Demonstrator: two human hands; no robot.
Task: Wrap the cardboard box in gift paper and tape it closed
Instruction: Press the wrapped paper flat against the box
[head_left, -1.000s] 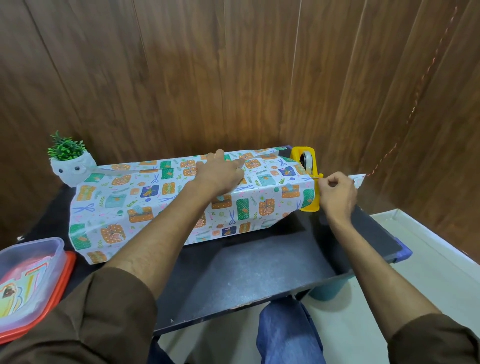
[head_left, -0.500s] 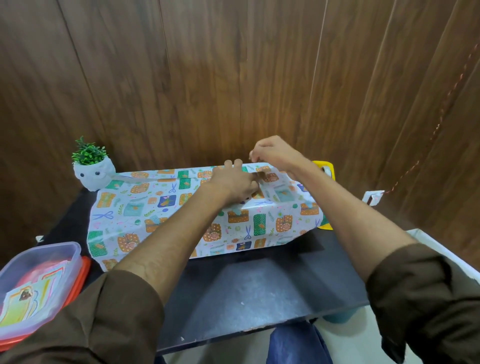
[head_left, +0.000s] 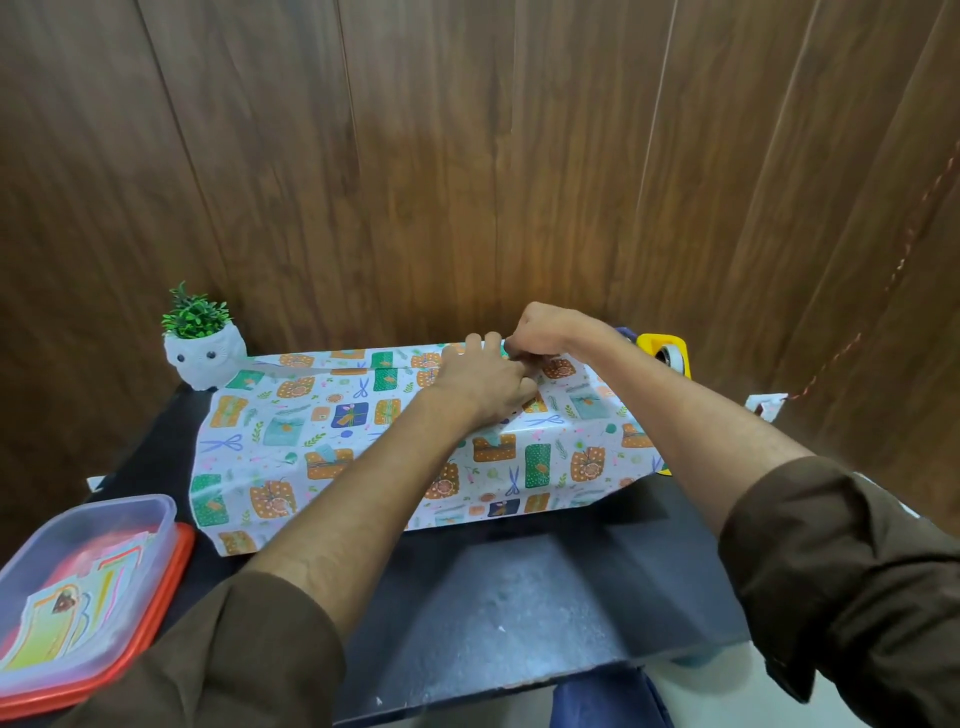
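Shows a cardboard box (head_left: 332, 447) sheathed in patterned gift paper (head_left: 571, 457), lying on the far half of a black table (head_left: 519, 597), toward 12 o'clock and close under a wood-panelled wall (head_left: 467, 182). Runs its long axis roughly 9 to 3 o'clock, with the ends pointing at 9 and 3 and a broad face up. Catches the left hand (head_left: 483, 384) palm down on top of the box, right of its middle, fingers stretched nearly straight, pressing the gift paper flat and gripping nothing. Finds the right hand (head_left: 545, 332) just beyond it at the box's 12 o'clock edge, touching the left fingertips, fingers curled tight and tips pinching at the edge of the gift paper. Cannot make out the contents of that pinch beyond paper. Places a yellow tape dispenser (head_left: 667, 351) at 2 o'clock, partly hidden behind the box's right end. Sets a white owl planter (head_left: 202, 358) with a green sprig at 10 o'clock, just beside the far left corner of the gift paper. Leaves a clear plastic container (head_left: 88, 587) with a red lid beneath it at 8 o'clock, coloured cards inside, apart from the box. Takes in brown sleeves (head_left: 831, 571) on both forearms.
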